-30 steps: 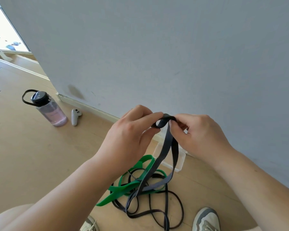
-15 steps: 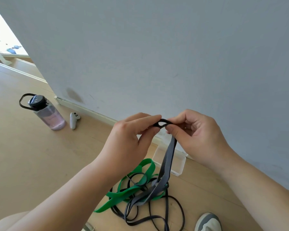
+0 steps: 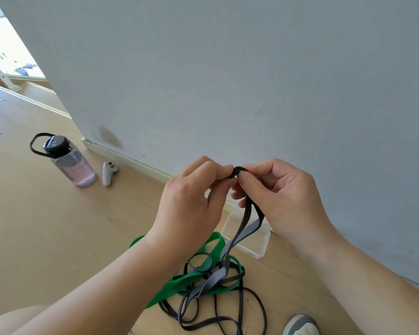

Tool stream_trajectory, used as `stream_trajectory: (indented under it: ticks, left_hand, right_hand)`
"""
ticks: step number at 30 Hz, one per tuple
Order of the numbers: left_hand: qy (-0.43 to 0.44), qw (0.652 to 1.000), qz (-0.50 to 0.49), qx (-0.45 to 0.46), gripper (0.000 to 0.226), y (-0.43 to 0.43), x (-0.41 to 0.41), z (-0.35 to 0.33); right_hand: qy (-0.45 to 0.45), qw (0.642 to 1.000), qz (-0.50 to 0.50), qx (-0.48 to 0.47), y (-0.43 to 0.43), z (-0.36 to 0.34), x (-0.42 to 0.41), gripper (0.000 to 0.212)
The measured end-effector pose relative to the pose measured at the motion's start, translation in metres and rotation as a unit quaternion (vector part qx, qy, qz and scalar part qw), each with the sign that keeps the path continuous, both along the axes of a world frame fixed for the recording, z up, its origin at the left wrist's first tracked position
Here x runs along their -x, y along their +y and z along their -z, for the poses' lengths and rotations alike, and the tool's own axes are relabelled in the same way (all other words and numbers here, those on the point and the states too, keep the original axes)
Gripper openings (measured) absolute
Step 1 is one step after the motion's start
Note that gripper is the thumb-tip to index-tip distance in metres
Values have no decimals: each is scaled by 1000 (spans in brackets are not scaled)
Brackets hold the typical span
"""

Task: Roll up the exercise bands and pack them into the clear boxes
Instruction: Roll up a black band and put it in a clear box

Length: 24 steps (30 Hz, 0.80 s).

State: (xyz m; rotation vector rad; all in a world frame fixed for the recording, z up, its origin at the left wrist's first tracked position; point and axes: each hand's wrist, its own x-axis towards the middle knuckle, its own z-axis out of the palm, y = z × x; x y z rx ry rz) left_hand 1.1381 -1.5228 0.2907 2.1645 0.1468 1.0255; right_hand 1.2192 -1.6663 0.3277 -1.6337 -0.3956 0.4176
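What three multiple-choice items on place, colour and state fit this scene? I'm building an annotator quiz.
1. The water bottle stands: A) on the floor B) on a chair C) on a shelf
2. The wide band is: A) red B) green C) yellow
3. The left hand and right hand: A) lie flat B) pinch the grey band's rolled end C) grip the bottle
Answers: 1A, it stands on the wood floor; 2B, it is plainly green; 3B, both hands meet on its coil.
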Motion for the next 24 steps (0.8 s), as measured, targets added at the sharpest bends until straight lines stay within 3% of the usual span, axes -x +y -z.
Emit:
stream_trajectory:
  ticks: [5,10,12,15,17,19,22,24]
  left_hand:
    - [-4,999,45,21,18,-1,-4,1]
    - [8,998,65,23,16,6,-1,-8]
    - [48,990,76,104,31,3,-1,-13]
    - [173,940,93,279,74,-5,-3,-8]
    - [264,926,143,230,76,-19,-4,-3]
    - [289,917,192,195,59,-39,-5,0]
    - [270,938,146,164,35,-49,-15,4]
    - [271,955,85,84,41,-42,-18,1]
  right_hand:
    - [33,998,46,-21,-1,-4,-7,8]
    - [-46,999,14,17,-6,-9,-13,7]
    - [-91,995,7,35,-6,-12,-13,9]
    - [-151,988,17,31,-2,-15,-8,9]
    - [-187,981,44,31,4,-15,-4,12]
    - [-197,978,66,27,10,-17,-2,14]
    - [-206,973,107,1,8,-22,-10,20]
    - [-192,972,133,-20,-1,-22,-21,27]
